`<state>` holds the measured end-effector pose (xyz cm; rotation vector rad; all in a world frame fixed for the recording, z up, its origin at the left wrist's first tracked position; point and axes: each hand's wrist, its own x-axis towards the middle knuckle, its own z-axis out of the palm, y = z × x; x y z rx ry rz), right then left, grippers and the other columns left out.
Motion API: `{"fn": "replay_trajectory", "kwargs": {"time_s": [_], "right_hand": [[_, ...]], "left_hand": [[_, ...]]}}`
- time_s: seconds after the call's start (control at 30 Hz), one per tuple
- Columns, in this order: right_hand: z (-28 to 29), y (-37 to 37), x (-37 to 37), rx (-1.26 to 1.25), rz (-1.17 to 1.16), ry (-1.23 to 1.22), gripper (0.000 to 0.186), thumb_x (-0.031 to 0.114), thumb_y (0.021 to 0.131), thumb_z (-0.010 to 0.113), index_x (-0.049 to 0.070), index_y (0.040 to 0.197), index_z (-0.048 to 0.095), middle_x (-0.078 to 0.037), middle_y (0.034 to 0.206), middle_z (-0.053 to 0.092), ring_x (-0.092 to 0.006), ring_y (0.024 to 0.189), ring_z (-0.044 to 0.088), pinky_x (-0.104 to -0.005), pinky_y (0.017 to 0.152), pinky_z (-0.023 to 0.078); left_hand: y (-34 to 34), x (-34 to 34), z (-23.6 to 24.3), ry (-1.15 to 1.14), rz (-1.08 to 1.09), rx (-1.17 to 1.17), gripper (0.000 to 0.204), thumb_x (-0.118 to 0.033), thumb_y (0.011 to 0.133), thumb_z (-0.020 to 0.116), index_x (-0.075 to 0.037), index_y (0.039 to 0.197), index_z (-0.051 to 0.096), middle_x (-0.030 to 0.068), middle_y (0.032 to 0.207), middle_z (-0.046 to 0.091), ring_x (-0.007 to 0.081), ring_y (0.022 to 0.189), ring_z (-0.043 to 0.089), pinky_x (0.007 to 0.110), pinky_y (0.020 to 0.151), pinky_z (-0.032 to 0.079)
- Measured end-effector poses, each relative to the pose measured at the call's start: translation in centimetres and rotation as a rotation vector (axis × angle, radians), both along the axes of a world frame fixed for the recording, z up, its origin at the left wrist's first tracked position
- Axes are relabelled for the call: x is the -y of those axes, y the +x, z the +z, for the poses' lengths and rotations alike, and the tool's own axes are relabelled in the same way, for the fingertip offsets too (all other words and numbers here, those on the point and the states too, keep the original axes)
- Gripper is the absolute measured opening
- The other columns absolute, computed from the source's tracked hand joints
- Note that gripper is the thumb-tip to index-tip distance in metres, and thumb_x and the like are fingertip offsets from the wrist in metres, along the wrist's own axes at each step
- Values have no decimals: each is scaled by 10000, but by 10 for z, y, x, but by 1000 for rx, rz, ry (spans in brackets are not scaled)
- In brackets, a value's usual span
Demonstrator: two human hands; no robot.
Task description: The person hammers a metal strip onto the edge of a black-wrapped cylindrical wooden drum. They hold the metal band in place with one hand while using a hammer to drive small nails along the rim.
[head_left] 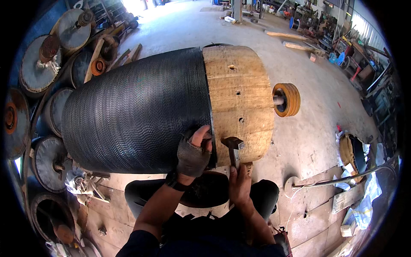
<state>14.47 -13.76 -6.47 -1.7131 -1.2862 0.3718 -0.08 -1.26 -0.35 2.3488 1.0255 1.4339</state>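
Note:
A large drum lies on its side before me. Black ribbed covering (132, 107) wraps its left and middle part, and bare wooden slats (246, 77) with several holes show at its right end. In a grey fingerless glove, my left hand (191, 157) rests at the covering's right edge, fingers curled in; whatever is pinched there is too small to make out. My right hand (240, 186) grips the handle of a hammer (233, 143), whose metal head is over the lower part of the wood, just right of that edge. An orange-yellow grooved pulley (287, 100) sits on the shaft at the drum's right.
Large rollers (70, 30) with shafts are stacked along the left. A metal rod on a round base (292, 184) stands at the right, near plastic wrapping (364, 212). Wooden beams (297, 46) lie on the concrete floor at the far right, by cluttered machinery.

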Motion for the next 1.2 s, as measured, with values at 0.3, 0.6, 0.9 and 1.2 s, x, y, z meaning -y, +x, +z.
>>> {"fn": "replay_trajectory", "kwargs": {"time_s": [0.3, 0.6, 0.9, 1.2], "right_hand": [[7, -3, -8, 31, 42, 104, 262, 135, 1001, 592, -34, 1183, 508, -262, 709, 616, -480, 646, 633, -511, 516, 466], [3, 0, -6, -3, 23, 86, 275, 163, 1021, 566, -38, 1195, 497, -255, 735, 629, -471, 629, 634, -506, 525, 479], [19, -2, -4, -34, 78, 69, 269, 160, 1023, 556, -36, 1195, 488, -264, 768, 644, -472, 651, 650, -501, 540, 499], [19, 4, -10, -9, 33, 132, 224, 173, 1014, 508, -13, 1139, 508, -312, 763, 625, -532, 729, 626, -539, 580, 475]], "left_hand": [[12, -3, 11, -31, -2, 31, 504, 35, 838, 688, -25, 1309, 517, 124, 946, 688, 270, 898, 701, 379, 776, 551], [0, -7, 11, -30, -39, -92, 475, 34, 846, 689, -44, 1287, 532, 129, 997, 700, 287, 910, 714, 366, 776, 561], [20, -9, 8, 93, 137, -172, 593, -34, 770, 732, -49, 1318, 505, 114, 906, 659, 325, 826, 643, 461, 742, 503], [26, -6, 5, 70, 169, -186, 584, -65, 794, 663, 15, 1341, 476, 150, 952, 608, 353, 836, 583, 481, 770, 465]]}}
